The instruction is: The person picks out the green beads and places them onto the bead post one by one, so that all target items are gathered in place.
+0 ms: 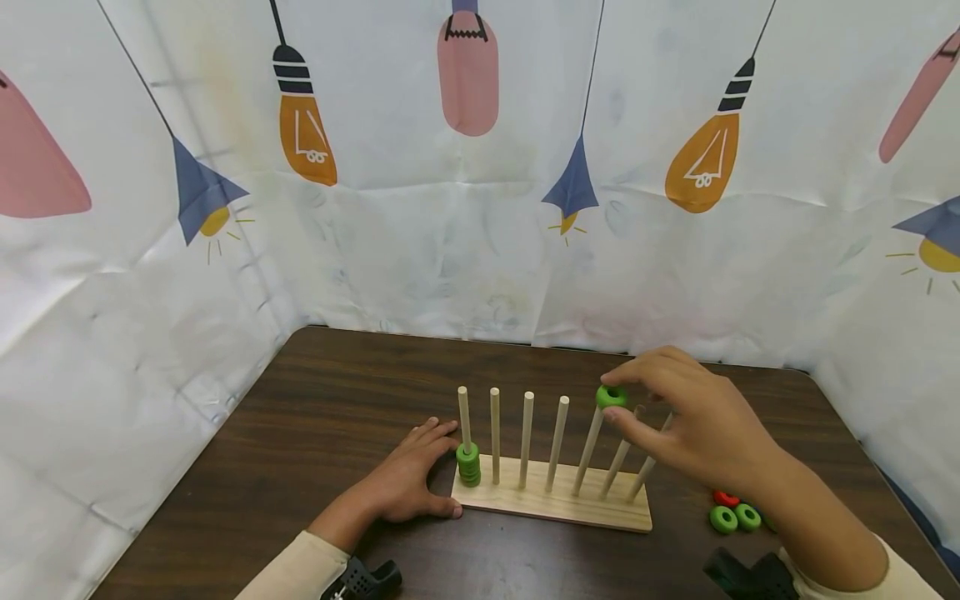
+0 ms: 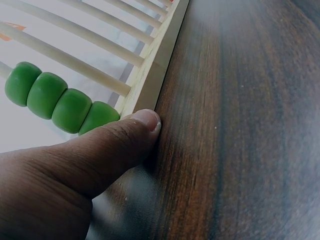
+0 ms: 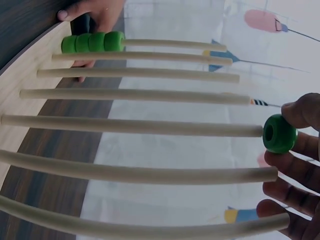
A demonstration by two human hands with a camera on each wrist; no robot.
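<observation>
Head view is showing a green bead (image 1: 604, 398) poising at the tip of the fifth peg (image 1: 587, 450) from the left, the right hand (image 1: 693, 417) pinching it between thumb and fingers. Should its hole be sitting off-line, the rim could be catching and the bead popping free. Four green beads (image 1: 468, 467) are encircling the first peg (image 1: 465, 417). At the near left corner of the rack (image 1: 551, 501), the left hand (image 1: 408, 467) is resting, fingers loosely apart; were it lifting, the rack could be sliding. Loose beads (image 1: 723, 520) are lying toward the counter's (image 1: 337, 375) right edge, where a straying forearm (image 1: 810, 517) could be scattering them.
</observation>
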